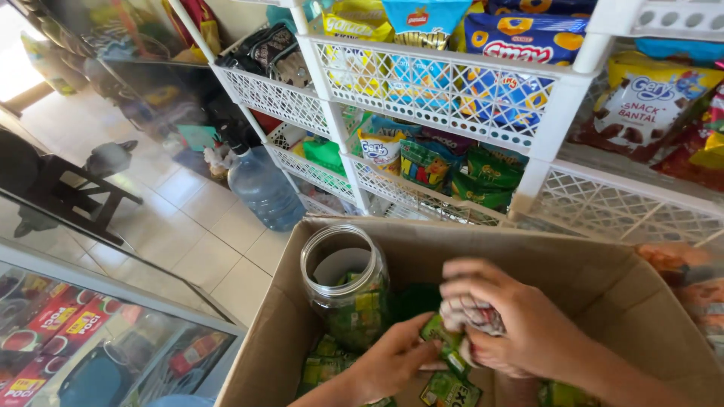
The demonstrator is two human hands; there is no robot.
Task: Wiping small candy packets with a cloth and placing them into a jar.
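Fingers of your right hand point(520, 324) curl round a crumpled wrapper point(471, 313); your left hand point(392, 362) pinches green sachets point(445, 343) inside the cardboard box point(603, 279).

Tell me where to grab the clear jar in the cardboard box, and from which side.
Grip the clear jar around its neck, just below the open rim, coming from above and from the box's left wall. It stands upright with no lid, so the neck is exposed, while green sachets crowd its base and the left hand and right hand occupy the space to its right inside the cardboard box.
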